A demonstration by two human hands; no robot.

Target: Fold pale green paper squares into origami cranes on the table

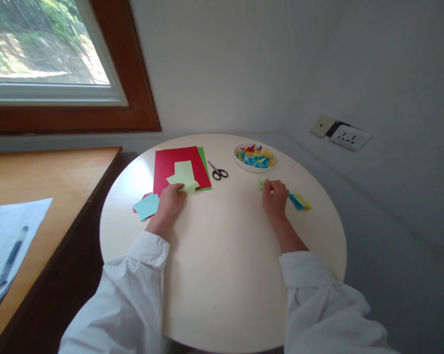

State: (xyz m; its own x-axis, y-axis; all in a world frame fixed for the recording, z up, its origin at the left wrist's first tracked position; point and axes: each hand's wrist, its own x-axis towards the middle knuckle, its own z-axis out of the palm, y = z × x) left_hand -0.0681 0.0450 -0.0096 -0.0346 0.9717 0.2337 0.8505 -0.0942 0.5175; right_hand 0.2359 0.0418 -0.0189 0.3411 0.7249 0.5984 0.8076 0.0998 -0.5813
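My left hand (171,199) is closed on the near edge of a pale green paper square (188,185), whose edge curls up. More pale green paper (184,168) lies just beyond it on a large red sheet (165,164). Left of that hand is a pile of small squares with a light blue square (147,206) on top. My right hand (276,196) has curled fingers around a small light green folded paper (261,184), mostly hidden by the fingers. Beside its wrist lie several flat folded papers (300,201) in blue and yellow.
Black-handled scissors (219,173) lie beside a green sheet (206,167) under the red one. An oval white dish (256,169) holds many colourful folded papers. The round white table (225,275) stands near a wooden desk (70,167) with papers and a pen (12,256).
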